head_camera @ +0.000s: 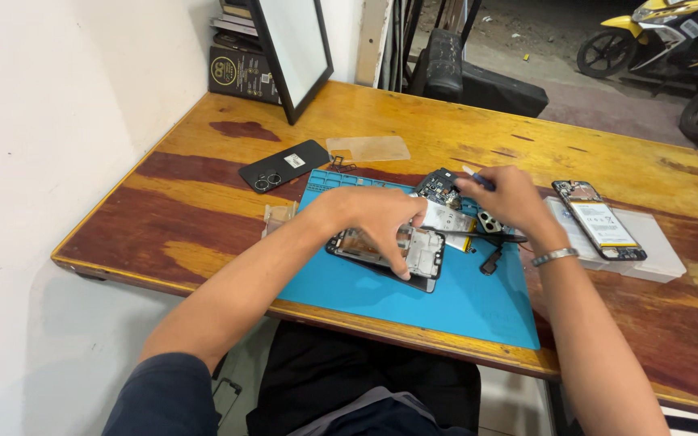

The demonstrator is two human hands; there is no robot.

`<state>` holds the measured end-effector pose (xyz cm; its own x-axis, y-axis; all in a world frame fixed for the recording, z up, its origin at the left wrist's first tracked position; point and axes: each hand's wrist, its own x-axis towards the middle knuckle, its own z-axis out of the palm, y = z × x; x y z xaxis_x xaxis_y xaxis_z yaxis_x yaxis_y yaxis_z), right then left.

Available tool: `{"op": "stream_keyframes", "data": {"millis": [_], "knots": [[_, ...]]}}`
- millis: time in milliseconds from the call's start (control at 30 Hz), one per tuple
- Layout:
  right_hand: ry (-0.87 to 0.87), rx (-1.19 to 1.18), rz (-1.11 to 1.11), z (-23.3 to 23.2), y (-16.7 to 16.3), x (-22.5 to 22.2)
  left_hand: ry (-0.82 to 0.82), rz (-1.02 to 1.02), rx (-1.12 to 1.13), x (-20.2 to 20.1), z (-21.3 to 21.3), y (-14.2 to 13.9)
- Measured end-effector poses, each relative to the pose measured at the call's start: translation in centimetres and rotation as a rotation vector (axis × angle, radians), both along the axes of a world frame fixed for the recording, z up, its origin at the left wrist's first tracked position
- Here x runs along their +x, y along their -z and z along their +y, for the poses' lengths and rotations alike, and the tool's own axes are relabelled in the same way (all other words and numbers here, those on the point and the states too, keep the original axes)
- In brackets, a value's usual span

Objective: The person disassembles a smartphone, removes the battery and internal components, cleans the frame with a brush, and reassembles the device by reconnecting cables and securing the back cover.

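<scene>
Both hands work over a blue repair mat (462, 299) on a wooden table (203, 226). Left hand (377, 218), fingers spread, presses down an opened phone chassis (389, 254) lying with its long axis across the mat, directly beneath it and nearer than the right. Right hand (510, 200), beyond the chassis, pinches a thin blue-tipped tool (478, 179). Left of the mat lies a black back cover (283, 165) with a small white rectangular label; right of it, a second opened phone (599, 220) showing a white battery label.
</scene>
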<state>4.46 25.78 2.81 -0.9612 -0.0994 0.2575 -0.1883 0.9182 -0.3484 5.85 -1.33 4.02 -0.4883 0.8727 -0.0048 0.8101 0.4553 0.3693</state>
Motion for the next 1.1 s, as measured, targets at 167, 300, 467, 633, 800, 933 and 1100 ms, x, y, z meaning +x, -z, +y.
{"op": "stream_keyframes", "data": {"millis": [167, 300, 467, 633, 800, 933, 1100], "knots": [[0.067, 0.105, -0.115, -2.4, 0.7, 0.4, 0.031, -0.007, 0.042, -0.5, 0.3, 0.8], [0.093, 0.027, -0.127, -2.9, 0.3, 0.4, 0.135, 0.093, 0.073, -0.9, 0.5, 1.2], [0.069, -0.017, -0.045, -2.2, 0.4, 0.4, 0.094, 0.042, 0.027, -1.2, 0.6, 1.1], [0.007, -0.167, 0.127, -1.1, 0.4, 0.1, 0.024, -0.027, -0.05, -0.2, 1.0, 0.0], [0.071, -0.188, 0.168, -0.3, -0.3, 0.2, -0.016, -0.048, -0.183, 1.4, 1.1, -1.5], [0.085, -0.177, 0.194, 0.1, -0.9, 0.4, -0.039, -0.106, -0.197, 1.8, 1.1, -1.9], [0.072, -0.209, 0.184, 0.3, -1.1, 0.7, 0.031, -0.138, -0.199, 1.2, 1.5, -1.5]]}}
